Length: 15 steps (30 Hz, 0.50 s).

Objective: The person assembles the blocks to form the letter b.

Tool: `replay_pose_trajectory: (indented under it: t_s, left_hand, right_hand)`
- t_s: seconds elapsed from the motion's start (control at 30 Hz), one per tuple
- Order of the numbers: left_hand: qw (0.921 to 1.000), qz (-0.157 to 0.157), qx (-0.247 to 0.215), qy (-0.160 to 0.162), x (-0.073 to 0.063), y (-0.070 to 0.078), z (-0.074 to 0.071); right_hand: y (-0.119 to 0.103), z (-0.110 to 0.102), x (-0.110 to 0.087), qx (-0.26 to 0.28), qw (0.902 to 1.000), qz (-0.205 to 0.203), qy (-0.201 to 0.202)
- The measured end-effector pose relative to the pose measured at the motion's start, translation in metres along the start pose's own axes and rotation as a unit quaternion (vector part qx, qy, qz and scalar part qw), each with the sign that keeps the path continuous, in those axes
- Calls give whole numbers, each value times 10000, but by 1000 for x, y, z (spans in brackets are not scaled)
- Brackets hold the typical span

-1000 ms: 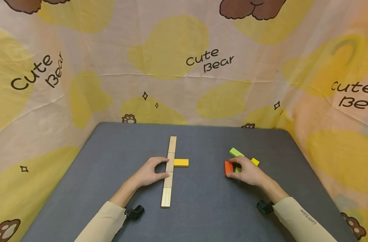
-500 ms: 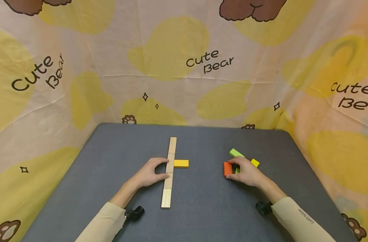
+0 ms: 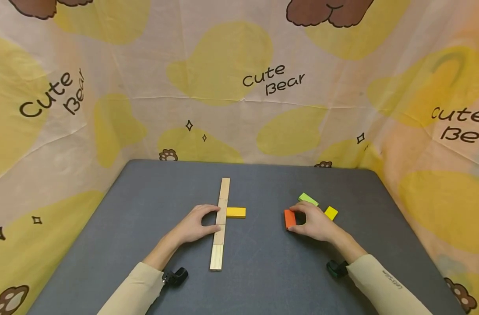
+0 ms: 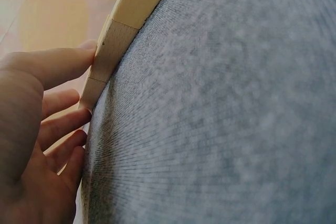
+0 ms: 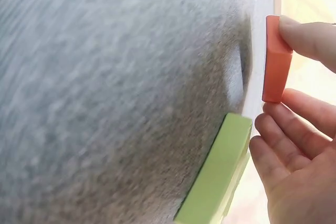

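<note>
In the head view, plain wooden blocks (image 3: 221, 210) lie end to end in a straight row on the dark table. One orange-yellow block (image 3: 236, 212) sits crosswise against the row's right side. My left hand (image 3: 193, 224) touches the row's left side, thumb and forefinger spread along it; the left wrist view shows the thumb on a wooden block (image 4: 111, 48). My right hand (image 3: 316, 222) pinches an orange-red block (image 3: 289, 219) by its ends, between thumb and fingers, also seen as the orange-red block (image 5: 278, 64) in the right wrist view.
A light green block (image 3: 308, 199) and a yellow block (image 3: 331, 213) lie beyond and beside the right hand. A green block (image 5: 215, 169) is close below the right fingers in the right wrist view. Printed cloth (image 3: 231, 113) hangs around the table (image 3: 259, 271).
My right hand has moved left with the orange-red block, away from the green and yellow blocks. My left hand keeps its place at the wooden row.
</note>
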State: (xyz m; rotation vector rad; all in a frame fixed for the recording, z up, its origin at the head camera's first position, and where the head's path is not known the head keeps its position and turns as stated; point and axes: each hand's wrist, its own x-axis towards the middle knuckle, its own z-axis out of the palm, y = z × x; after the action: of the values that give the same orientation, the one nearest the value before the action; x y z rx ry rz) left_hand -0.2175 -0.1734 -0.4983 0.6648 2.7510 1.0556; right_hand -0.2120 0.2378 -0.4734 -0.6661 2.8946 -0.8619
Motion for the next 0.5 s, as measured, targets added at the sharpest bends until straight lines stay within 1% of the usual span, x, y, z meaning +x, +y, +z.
replay_pose_trajectory:
  t_s: [0.13, 0.33, 0.5]
  left_hand:
    - [10000, -27, 4, -4, 0, 0, 0]
    - [10000, -21, 11, 8, 0, -1, 1]
    - [10000, -9, -14, 15, 0, 0, 1]
  right_hand:
    - [-5, 1, 4, 28, 10000, -74, -18]
    - [-12, 4, 9, -88, 9998, -173, -31]
    - [-18, 6, 12, 28, 9998, -194, -74]
